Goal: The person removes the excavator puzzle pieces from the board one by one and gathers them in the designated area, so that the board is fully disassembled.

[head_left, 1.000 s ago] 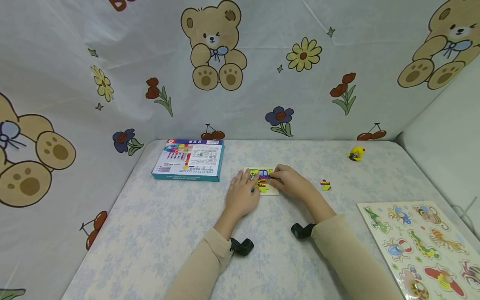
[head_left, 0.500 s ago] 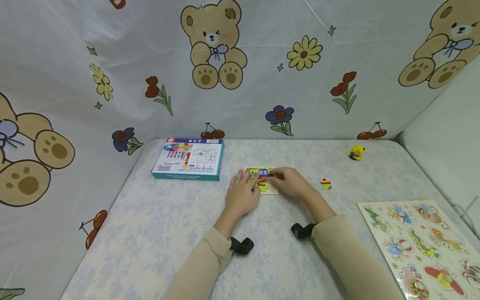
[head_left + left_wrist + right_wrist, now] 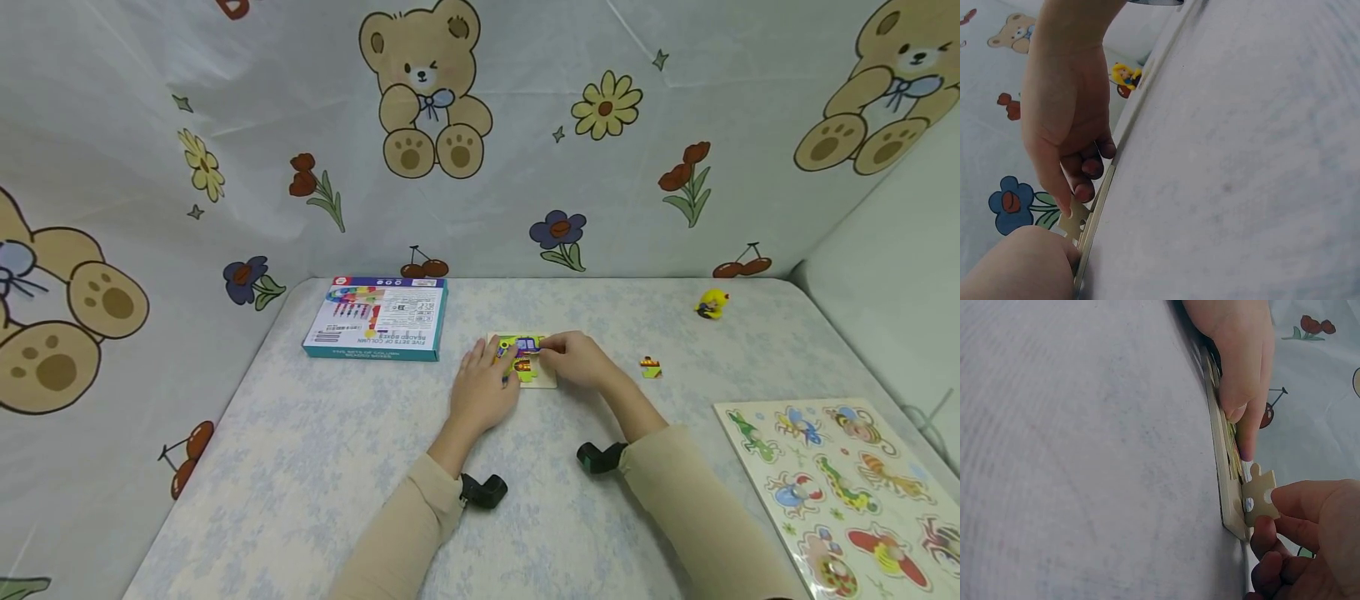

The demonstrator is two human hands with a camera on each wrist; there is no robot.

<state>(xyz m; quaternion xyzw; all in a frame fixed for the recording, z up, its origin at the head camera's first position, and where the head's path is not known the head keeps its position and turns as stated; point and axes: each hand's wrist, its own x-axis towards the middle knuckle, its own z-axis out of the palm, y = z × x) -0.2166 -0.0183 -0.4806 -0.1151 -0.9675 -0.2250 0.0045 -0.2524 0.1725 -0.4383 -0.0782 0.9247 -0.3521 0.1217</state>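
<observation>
In the head view a small wooden jigsaw board (image 3: 547, 379) with a green and purple vehicle picture lies at mid-table. My left hand (image 3: 483, 387) rests on its left part with fingers extended, covering some of the picture. At the right side of the board, my right hand (image 3: 583, 360) pinches a jigsaw piece between thumb and fingers. The right wrist view shows that jigsaw piece (image 3: 1260, 497) tilted up at the board's edge, its plain wooden back showing. Another jigsaw piece (image 3: 650, 367), green, red and yellow, lies on the table to the right.
A flat teal-edged box (image 3: 375, 321) lies at the back left. At the back right stands a small yellow toy figure (image 3: 712, 305). A large insect puzzle board (image 3: 840, 492) lies at the front right. A patterned cloth (image 3: 495, 217) hangs behind the table.
My right hand has shifted slightly left over the board, with the jigsaw piece in its fingers. The left hand stays in place.
</observation>
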